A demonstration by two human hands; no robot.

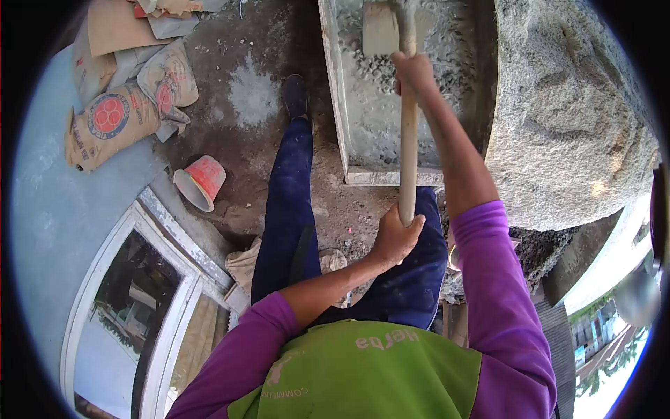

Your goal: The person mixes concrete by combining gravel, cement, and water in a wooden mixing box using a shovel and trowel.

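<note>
Because one tool takes both your hands, its parts come first: a hoe (409, 122) with a long, pale, round wooden handle (410, 164) and a flat, pale-grey blade (380, 31), held lengthwise over a shallow rectangular trough (394, 176) with a pale rim. Grip, left hand (398, 241): clamped on the handle's near end, just by your right thigh (434, 255). Grip, right hand (413, 72): clamped on the handle, close behind the blade. Contents of trough: wet, lumpy grey mix (373, 129); whether the blade touches it cannot be told. Step, as judged: working the mix with the blade. Points of good handling: steer with your left hand, keeping the handle's end off your thigh; carry the head's weight with your right; draw short, level strokes, easing off before the near rim. Surroundings: a coarse, grainy grey mound (558, 119) at the trough's right side; a tapered red bucket (208, 172), tipped, well apart at left; crumpled brown paper sacks (115, 122) beyond it.
</note>
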